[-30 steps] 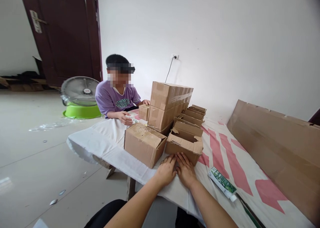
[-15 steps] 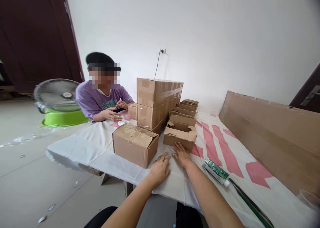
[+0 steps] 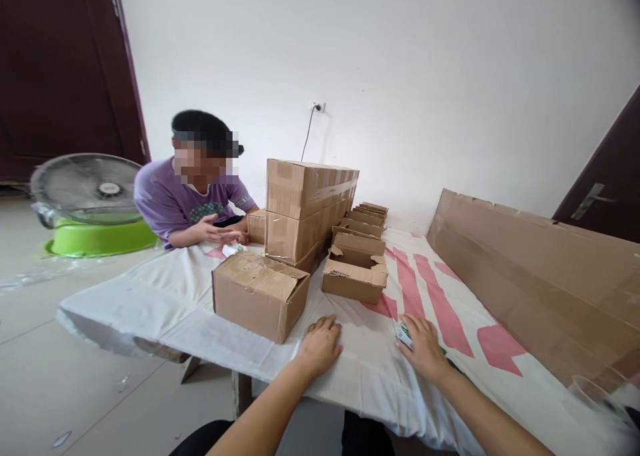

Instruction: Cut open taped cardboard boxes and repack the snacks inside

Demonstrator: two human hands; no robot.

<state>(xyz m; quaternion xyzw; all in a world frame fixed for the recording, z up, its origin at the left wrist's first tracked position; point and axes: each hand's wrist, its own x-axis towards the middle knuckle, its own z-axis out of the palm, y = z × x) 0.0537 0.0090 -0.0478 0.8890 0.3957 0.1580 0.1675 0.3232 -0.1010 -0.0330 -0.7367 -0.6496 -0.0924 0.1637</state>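
My left hand (image 3: 320,346) rests palm down on the cloth, holding nothing, its fingers a little apart. It lies just right of a closed cardboard box (image 3: 260,293). My right hand (image 3: 424,346) is curved over a green and white tube (image 3: 404,336) that looks like toothpaste, thumb on one side and fingers on the other. Most of the tube is hidden under that hand. Ahead of both hands stands an open cardboard box (image 3: 354,284) with its flap raised, at the front of a row of similar open boxes (image 3: 367,217).
Taped cartons (image 3: 285,233) are stacked mid-table. Behind them at the left, a person in a purple shirt (image 3: 165,196) leans on the table. A large cardboard sheet (image 3: 525,269) stands along the right side, near a clear plastic cup (image 3: 593,393). A fan (image 3: 87,186) is on the left.
My right hand has left the open box's front and moved right and nearer, onto the tube. My left hand stays on the cloth. The view has shifted slightly.
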